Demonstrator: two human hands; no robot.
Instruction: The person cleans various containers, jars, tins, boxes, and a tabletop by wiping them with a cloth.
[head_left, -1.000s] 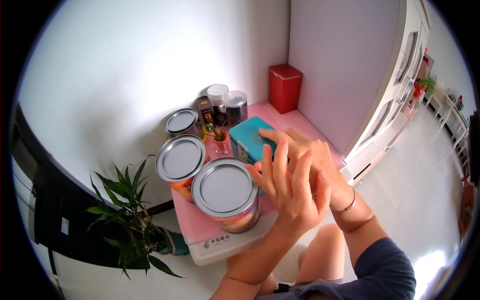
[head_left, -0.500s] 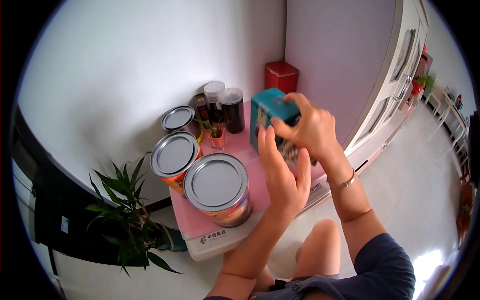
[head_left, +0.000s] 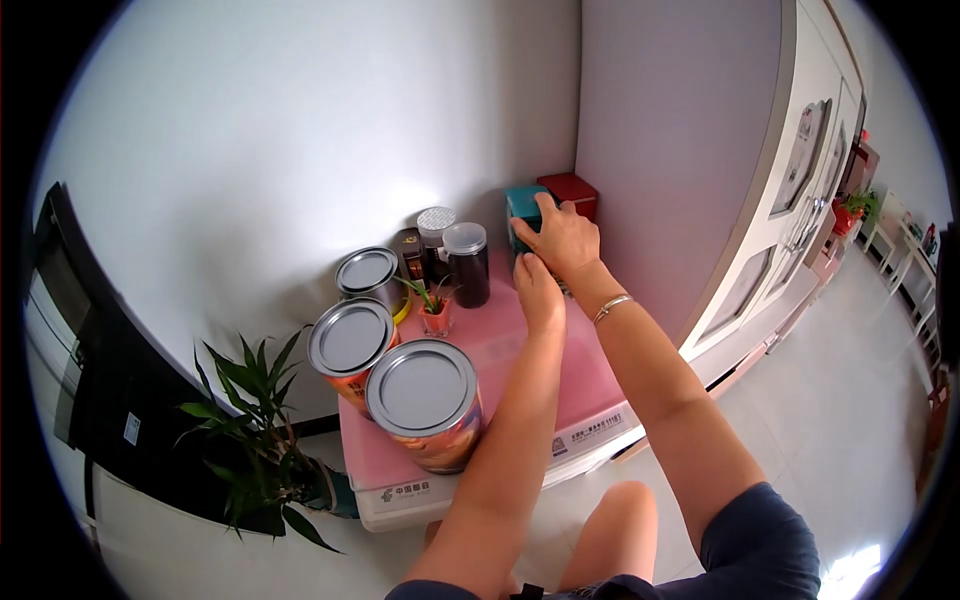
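Observation:
A teal box (head_left: 523, 203) stands upright at the back right of the pink-topped surface, in front of and left of a red box (head_left: 575, 188). My right hand (head_left: 566, 240) grips it from the right, with fingers over its top edge and the thumb across its front. Lower down, my left hand (head_left: 540, 292) presses its fingers against the front of the same box. Much of the box's front is hidden behind my hands. To the left are a dark jar with a clear lid (head_left: 467, 265) and a small potted plant (head_left: 435, 313).
Large grey-lidded cans (head_left: 422, 390) line the left side of the pink top (head_left: 590, 370). A patterned-lid jar (head_left: 436, 228) and a small dark box (head_left: 412, 255) stand behind. A leafy plant (head_left: 270, 430) is at the left; a white cabinet (head_left: 770, 210) borders the right.
The teal box has moved back and down, from in front of the red box to beside it. Both my hands have reached farther forward with it, and the left fingers now press against it.

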